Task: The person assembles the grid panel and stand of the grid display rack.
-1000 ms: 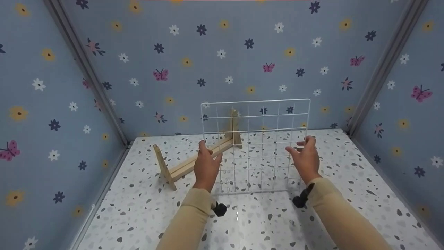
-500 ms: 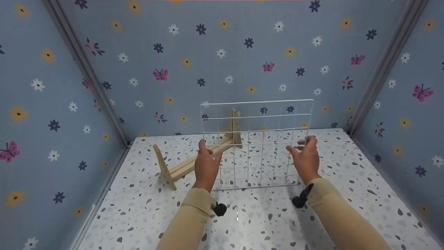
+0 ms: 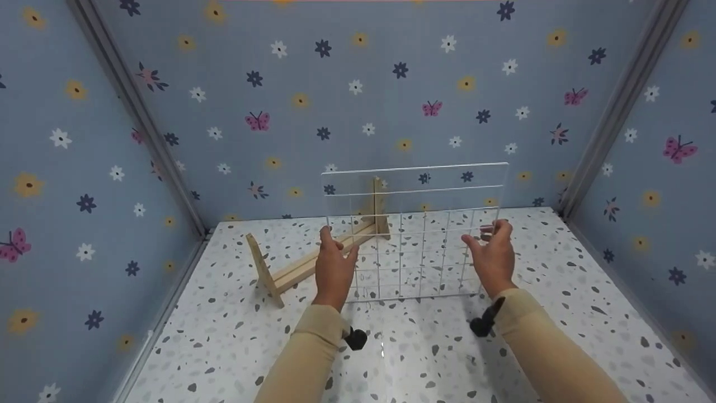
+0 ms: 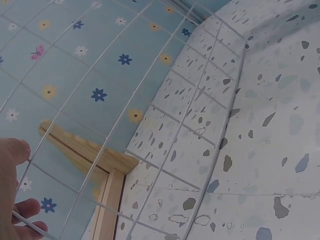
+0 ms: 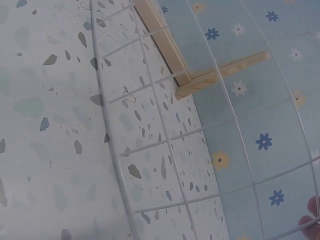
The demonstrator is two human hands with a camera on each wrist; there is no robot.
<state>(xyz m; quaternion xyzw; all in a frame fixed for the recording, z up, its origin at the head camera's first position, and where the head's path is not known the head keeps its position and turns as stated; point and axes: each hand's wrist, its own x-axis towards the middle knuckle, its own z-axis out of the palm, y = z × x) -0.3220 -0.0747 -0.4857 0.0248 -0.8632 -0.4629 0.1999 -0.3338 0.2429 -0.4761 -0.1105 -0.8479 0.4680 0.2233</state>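
Observation:
A white wire grid panel (image 3: 411,232) stands near upright between both hands, in front of me. My left hand (image 3: 334,268) grips its left side edge, thumb toward me; the left wrist view shows fingertips (image 4: 31,207) curled around the wires. On the opposite side edge my right hand (image 3: 493,257) has hold of the panel, its fingers mostly behind the wires. Behind the grid, to the left, stands a pale wooden frame (image 3: 302,267) with two upright end pieces joined by a grooved bar. The grid overlaps the frame's far end piece (image 3: 381,207) in the head view.
The white speckled tabletop (image 3: 436,358) lies under everything. A blue flowered wall (image 3: 358,67) rises at the back, with matching side walls and grey corner posts (image 3: 140,117). Black wrist-camera mounts (image 3: 356,338) hang under both sleeves.
The grid panel has tilted: its top edge has come slightly lower and its bottom edge has moved up and away from me. Both hands stay nearly in place, and the wooden frame has not moved.

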